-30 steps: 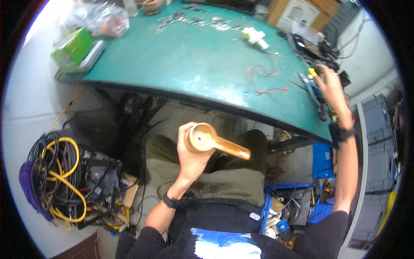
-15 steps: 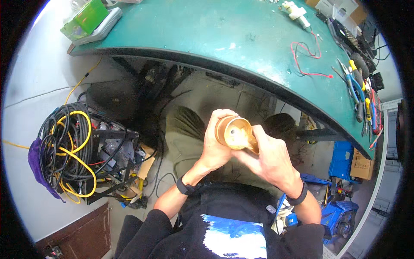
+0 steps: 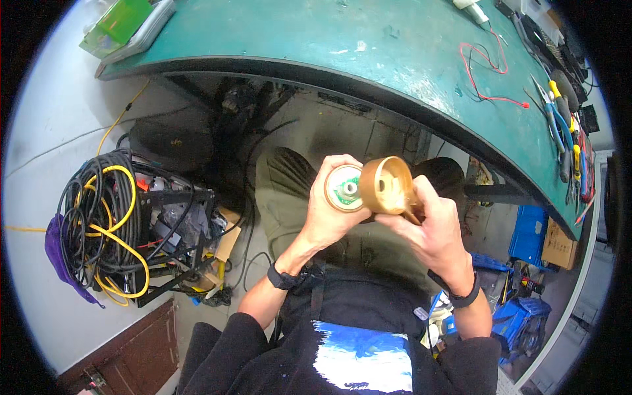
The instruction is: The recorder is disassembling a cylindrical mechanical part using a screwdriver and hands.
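Note:
My left hand is closed around a spray can, whose round top faces up. That top has a pale rim, a green-stained recess and a small stem in the middle; the fingers and palm hide most of its body. Beside it, my right hand grips a gold, cup-shaped cap by its lower right side. The cap's hollow side is turned up, showing a pale inside with a hole. The cap overlaps the can's right edge in the view, and I cannot tell whether they touch.
Ahead is a green workbench with a dark edge, a wired white device, and pliers among other tools at right. Coiled black and yellow cables sit at left. Blue cases and a cardboard box lie at right.
The gold cap has come off the top of the can and moved right with my right hand, uncovering the green-stained top. The view has shifted slightly.

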A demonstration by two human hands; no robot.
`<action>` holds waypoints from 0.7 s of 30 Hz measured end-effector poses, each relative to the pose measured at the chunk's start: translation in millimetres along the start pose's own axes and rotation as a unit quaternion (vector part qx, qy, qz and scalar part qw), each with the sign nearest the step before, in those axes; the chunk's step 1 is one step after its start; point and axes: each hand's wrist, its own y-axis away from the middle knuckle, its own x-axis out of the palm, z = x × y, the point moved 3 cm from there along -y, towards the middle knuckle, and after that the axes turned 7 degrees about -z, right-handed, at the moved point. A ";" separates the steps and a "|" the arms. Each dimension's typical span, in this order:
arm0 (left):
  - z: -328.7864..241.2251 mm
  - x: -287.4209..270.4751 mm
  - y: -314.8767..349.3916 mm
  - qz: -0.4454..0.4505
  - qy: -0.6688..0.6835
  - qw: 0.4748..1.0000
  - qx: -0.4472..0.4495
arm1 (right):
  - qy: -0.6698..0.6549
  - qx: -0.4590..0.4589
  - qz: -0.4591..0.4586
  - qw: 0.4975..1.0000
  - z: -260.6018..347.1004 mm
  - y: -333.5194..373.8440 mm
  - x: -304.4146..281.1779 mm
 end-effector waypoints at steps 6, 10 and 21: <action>-3.2 0.0 0.7 -0.009 -0.011 1.000 0.025 | -0.360 0.338 0.054 0.868 -18.0 18.6 -9.5; -2.9 2.3 1.5 -0.013 -0.011 1.000 0.009 | -0.243 0.260 0.000 0.934 -35.3 34.1 -12.1; -4.0 11.1 3.7 0.007 -0.045 0.998 0.031 | -0.042 0.178 -0.074 0.980 -35.4 62.3 -40.3</action>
